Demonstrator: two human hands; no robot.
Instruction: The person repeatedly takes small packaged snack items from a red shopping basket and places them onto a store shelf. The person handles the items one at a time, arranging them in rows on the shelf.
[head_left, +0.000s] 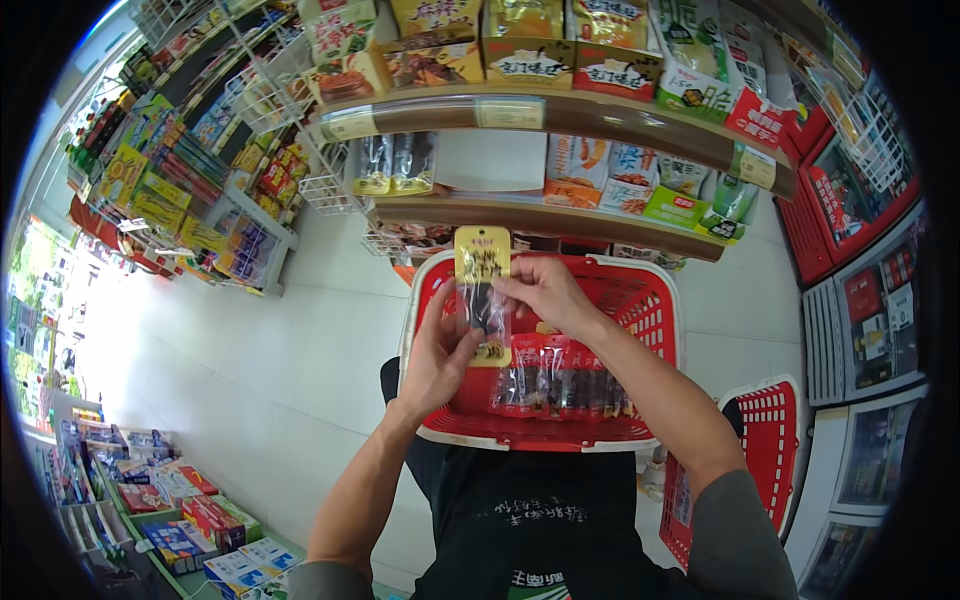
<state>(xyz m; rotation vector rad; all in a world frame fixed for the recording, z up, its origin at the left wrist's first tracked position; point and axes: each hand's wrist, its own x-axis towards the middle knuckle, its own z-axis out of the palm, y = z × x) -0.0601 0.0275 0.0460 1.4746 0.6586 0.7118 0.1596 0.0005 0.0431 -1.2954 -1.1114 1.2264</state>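
Both of my hands hold one yellow and clear snack packet with dark contents, upright over a red plastic shopping basket with a white rim. My left hand grips its left side and lower part, and my right hand pinches its right edge near the middle. Below my right forearm, several red-topped clear packets lie in a row inside the basket. On the lower shelf ahead, two similar yellow-edged packets stand beside a white tray or box.
Snack bags fill the upper shelf and the right part of the lower one. A second red basket is at the right, near glass-door coolers. Wire racks and a product display stand left; boxed goods lie lower left.
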